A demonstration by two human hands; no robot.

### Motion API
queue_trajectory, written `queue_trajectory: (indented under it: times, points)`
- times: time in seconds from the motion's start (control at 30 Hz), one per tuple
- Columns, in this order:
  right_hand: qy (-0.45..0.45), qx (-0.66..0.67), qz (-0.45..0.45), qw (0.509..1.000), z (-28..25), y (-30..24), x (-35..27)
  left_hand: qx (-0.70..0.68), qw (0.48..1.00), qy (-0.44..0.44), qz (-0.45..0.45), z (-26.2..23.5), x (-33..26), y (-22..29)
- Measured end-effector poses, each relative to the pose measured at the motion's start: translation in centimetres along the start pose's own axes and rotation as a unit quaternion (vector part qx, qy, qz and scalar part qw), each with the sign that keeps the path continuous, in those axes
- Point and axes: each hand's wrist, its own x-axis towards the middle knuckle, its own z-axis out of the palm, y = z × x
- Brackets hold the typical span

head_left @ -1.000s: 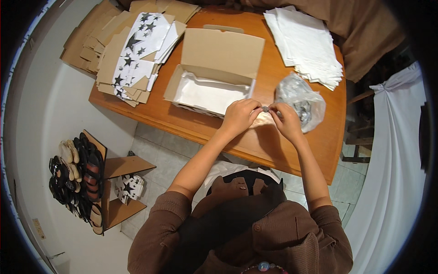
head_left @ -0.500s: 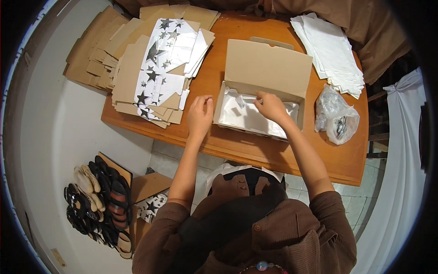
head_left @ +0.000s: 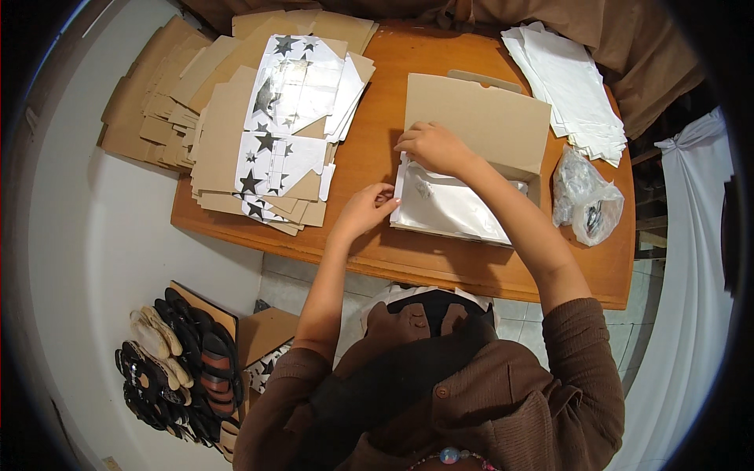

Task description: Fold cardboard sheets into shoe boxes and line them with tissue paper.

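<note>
An open brown cardboard box lies on the wooden table, its lid raised at the back. White tissue paper lines it. My left hand pinches the paper's near left edge at the box's left wall. My right hand presses on the paper's far left corner, fingers bent over the box's rim.
Flat cardboard blanks and star-printed sheets are piled on the table's left. A stack of white paper lies at the back right. A clear plastic bag sits right of the box. A box of sandals stands on the floor.
Both hands left the plastic bag at the right and moved to the box. They have shifted to the box's left side and now hold the tissue paper.
</note>
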Motion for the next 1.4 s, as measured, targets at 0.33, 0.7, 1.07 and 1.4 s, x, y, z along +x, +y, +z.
queue_trajectory:
  times: [0.33, 0.7, 1.07, 1.4]
  points:
    - [-0.237, -0.259, -0.117, 0.929, 1.4, 0.0, 3.3, 0.344, 0.936, -0.054, -0.061, 1.1, 1.1, 3.1]
    - [-0.202, -0.211, -0.169, 0.941, 1.7, 1.0, 3.7, 0.392, 0.916, 0.023, -0.078, 3.0, 1.4, 3.7]
    - [-0.153, -0.194, -0.160, 0.956, 2.0, 1.0, 3.0, 0.327, 0.913, -0.137, -0.203, 0.8, 0.6, 6.3]
    - [0.013, -0.141, -0.198, 0.970, 1.4, 2.4, -1.2, 0.396, 0.899, -0.086, -0.167, 1.7, 0.2, 6.3]
